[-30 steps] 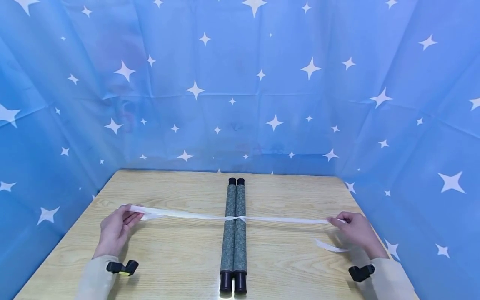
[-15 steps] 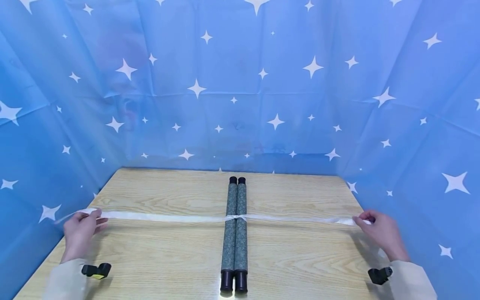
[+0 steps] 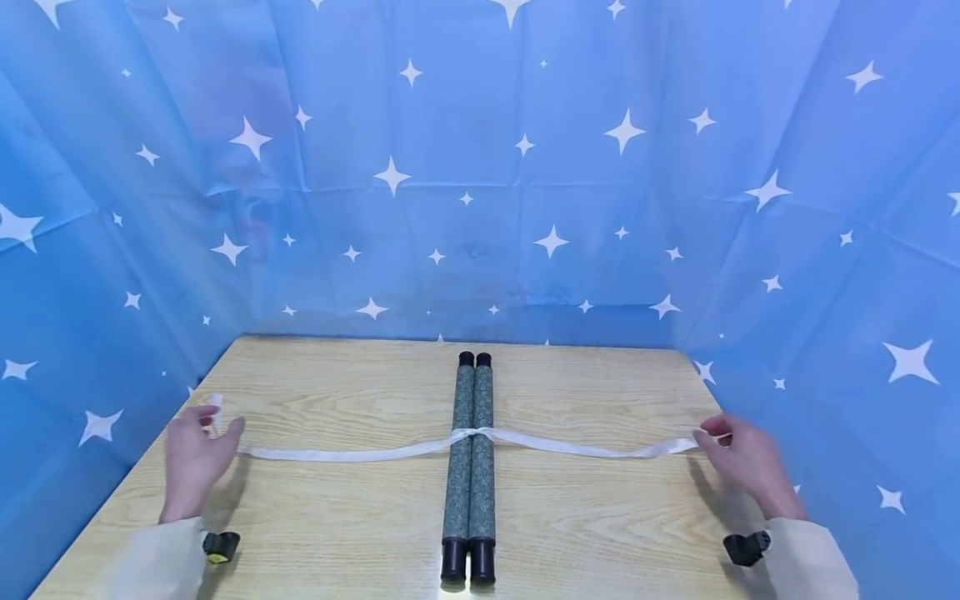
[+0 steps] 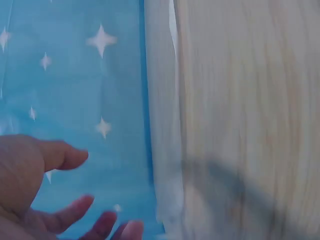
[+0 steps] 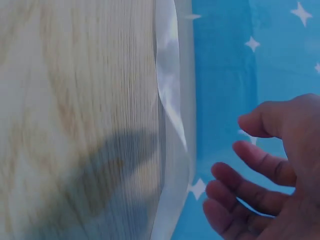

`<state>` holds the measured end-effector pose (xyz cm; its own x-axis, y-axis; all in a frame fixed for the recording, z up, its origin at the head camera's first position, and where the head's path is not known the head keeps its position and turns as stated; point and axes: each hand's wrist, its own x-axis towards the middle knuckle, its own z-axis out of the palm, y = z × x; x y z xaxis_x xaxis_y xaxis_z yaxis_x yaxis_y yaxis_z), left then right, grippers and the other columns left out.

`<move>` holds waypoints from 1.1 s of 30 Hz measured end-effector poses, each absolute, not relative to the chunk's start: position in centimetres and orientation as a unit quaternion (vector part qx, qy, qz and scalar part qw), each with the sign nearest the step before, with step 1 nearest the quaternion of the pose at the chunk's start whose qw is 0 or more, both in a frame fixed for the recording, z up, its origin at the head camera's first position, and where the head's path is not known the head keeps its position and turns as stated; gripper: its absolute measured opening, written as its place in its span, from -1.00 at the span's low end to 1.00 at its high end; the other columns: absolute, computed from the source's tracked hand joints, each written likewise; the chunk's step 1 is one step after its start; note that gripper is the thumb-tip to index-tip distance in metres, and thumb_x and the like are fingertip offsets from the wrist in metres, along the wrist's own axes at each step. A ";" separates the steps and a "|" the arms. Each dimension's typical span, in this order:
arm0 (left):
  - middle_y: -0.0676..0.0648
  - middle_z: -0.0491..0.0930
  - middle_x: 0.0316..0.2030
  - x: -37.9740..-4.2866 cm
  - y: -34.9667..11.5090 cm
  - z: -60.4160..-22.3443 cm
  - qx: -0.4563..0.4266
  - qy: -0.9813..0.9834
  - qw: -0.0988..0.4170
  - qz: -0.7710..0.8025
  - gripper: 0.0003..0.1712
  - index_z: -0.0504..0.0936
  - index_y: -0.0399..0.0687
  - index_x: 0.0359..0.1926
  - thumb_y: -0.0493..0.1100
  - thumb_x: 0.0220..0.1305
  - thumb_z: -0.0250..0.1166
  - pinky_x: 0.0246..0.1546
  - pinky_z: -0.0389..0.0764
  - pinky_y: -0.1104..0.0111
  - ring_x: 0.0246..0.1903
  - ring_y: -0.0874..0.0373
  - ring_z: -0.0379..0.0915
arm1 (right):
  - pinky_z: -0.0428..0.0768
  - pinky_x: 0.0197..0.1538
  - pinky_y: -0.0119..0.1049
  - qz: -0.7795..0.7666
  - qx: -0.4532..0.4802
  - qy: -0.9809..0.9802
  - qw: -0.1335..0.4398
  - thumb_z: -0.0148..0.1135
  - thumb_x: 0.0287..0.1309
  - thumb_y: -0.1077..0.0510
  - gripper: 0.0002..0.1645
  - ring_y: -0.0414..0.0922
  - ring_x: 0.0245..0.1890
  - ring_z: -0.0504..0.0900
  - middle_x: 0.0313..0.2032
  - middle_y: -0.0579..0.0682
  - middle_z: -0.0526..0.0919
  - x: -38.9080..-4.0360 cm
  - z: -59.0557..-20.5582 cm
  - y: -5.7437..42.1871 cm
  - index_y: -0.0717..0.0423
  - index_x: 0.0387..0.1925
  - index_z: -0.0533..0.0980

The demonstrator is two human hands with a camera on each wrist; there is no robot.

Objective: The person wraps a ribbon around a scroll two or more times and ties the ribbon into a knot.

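Note:
A pair of slim green patterned rolls (image 3: 462, 483) with dark end knobs, like a rolled-up scroll, lies side by side on the table. A white ribbon (image 3: 360, 455) is crossed or knotted around their middle, its two tails stretching out left and right. My left hand (image 3: 195, 458) is beside the left tail's end, thumb and fingers spread; in the left wrist view the ribbon (image 4: 171, 200) lies apart from the fingertips. At the other end is my right hand (image 3: 753, 462). The right wrist view shows its fingers (image 5: 250, 192) loosely bent, apart from the ribbon (image 5: 169, 65).
The pale wooden table (image 3: 337, 525) carries the rolls near its middle. A blue curtain (image 3: 480, 225) with white stars surrounds its back and sides. Both hands are near the table's side edges, and each sleeve bears a small black camera (image 3: 222, 547).
Both hands first moved outward, drawing the ribbon straight. Now they have let go, the left hand has come back slightly inward, and the ribbon has sagged onto the table.

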<state>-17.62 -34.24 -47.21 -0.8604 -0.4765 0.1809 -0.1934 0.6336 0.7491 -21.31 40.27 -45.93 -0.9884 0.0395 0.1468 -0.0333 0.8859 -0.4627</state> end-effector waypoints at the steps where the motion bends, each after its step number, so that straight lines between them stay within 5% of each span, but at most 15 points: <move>1: -0.52 0.46 0.08 -17.8 -33.5 -47.1 0.173 -0.891 0.178 -0.380 -0.42 0.45 -0.50 0.20 -0.06 0.42 0.24 -0.08 0.46 0.03 0.06 -0.36 0.41 | 0.53 -0.27 -0.21 0.238 -0.001 -0.968 0.078 0.18 0.44 -0.06 -0.57 0.04 -0.25 0.67 -0.19 0.20 0.73 -21.3 -45.9 39.9 0.25 -0.02 0.58; 8: -0.17 0.61 -0.26 -18.3 -28.3 -46.2 0.091 -0.917 0.074 -0.382 -0.55 0.56 -0.21 -0.15 0.15 0.48 0.21 -0.37 0.47 0.33 -0.36 0.09 0.49 | 0.44 -0.37 -0.30 0.229 0.009 -0.972 0.058 0.19 0.43 -0.11 -0.62 -0.18 -0.37 0.58 -0.33 0.01 0.72 -21.5 -46.0 37.7 0.15 -0.16 0.61; 18: -0.01 0.47 -0.59 -19.1 -20.0 -46.4 0.014 -0.917 -0.048 -0.396 -0.53 0.51 -0.10 -0.45 0.16 0.44 0.27 -0.48 0.38 0.30 -0.60 0.13 0.33 | 0.36 -0.40 -0.25 0.216 -0.017 -0.976 -0.031 0.10 0.46 -0.18 -0.50 -0.10 -0.51 0.45 -0.49 -0.04 0.58 -22.1 -46.2 35.6 0.22 -0.20 0.57; 27: 0.17 0.08 -0.86 -20.7 -16.0 -48.0 0.004 -0.946 -0.055 -0.321 -0.25 0.22 0.09 -0.84 0.28 0.35 0.31 -0.74 0.01 0.43 -0.79 0.27 -0.10 | 0.30 -0.49 -0.24 0.188 -0.052 -0.978 -0.078 0.05 0.41 -0.32 -0.37 -0.11 -0.62 0.38 -0.65 -0.08 0.44 -22.8 -46.8 35.2 0.04 -0.57 0.51; 33: 0.14 0.06 -0.79 -21.3 -14.4 -48.6 0.024 -0.964 -0.056 -0.260 -0.24 0.18 0.12 -0.80 0.38 0.26 0.33 -0.73 0.04 0.41 -0.74 0.26 -0.06 | 0.42 -0.44 -0.16 0.172 -0.079 -0.977 -0.103 0.02 0.38 -0.41 -0.21 -0.02 -0.44 0.59 -0.34 0.17 0.72 -23.1 -46.8 35.2 0.25 -0.29 0.66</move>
